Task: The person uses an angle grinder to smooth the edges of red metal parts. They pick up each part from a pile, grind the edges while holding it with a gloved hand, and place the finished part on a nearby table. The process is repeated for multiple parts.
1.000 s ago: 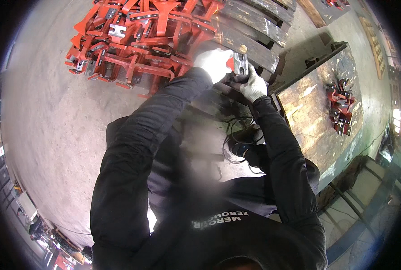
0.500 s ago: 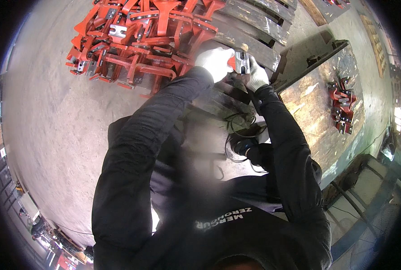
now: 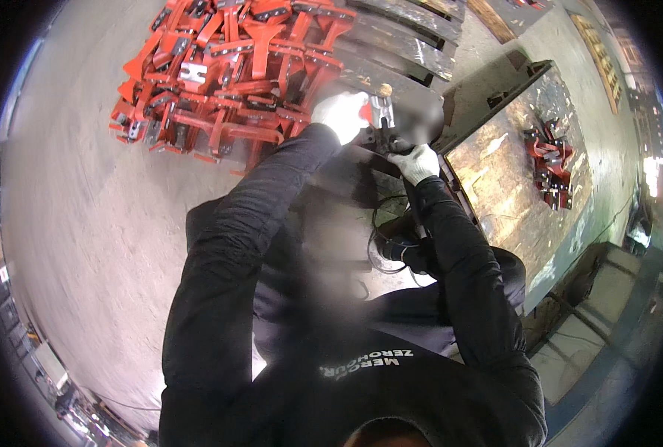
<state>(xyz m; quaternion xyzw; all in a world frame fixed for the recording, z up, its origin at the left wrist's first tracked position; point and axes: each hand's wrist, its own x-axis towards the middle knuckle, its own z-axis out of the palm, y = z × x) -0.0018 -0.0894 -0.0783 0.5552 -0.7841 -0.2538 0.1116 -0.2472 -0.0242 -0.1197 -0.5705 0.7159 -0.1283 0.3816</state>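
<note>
My left hand [image 3: 339, 118], in a white glove and washed out by glare, is closed on a red metal bracket. The bracket's bare silver slotted end [image 3: 382, 112] sticks out to the right of the glove. Lower and to the right, my right hand [image 3: 419, 164], gloved in white too, has its fingers curled at a dark object [image 3: 388, 140] just below the silver end. What that object is, I cannot make out. A heap of similar red brackets [image 3: 231, 82] lies beyond and left of my left hand.
Wooden pallet slats [image 3: 413, 41] stretch behind my hands. On the right, a worn wooden board [image 3: 495, 171] with a raised dark edge carries a small group of red brackets [image 3: 551, 164]. A black cable [image 3: 376, 231] loops on the floor by my foot.
My right hand has left the bracket's silver end and come down toward me, onto the dark object. The left hand still grips the bracket. The whole view has shifted slightly.
</note>
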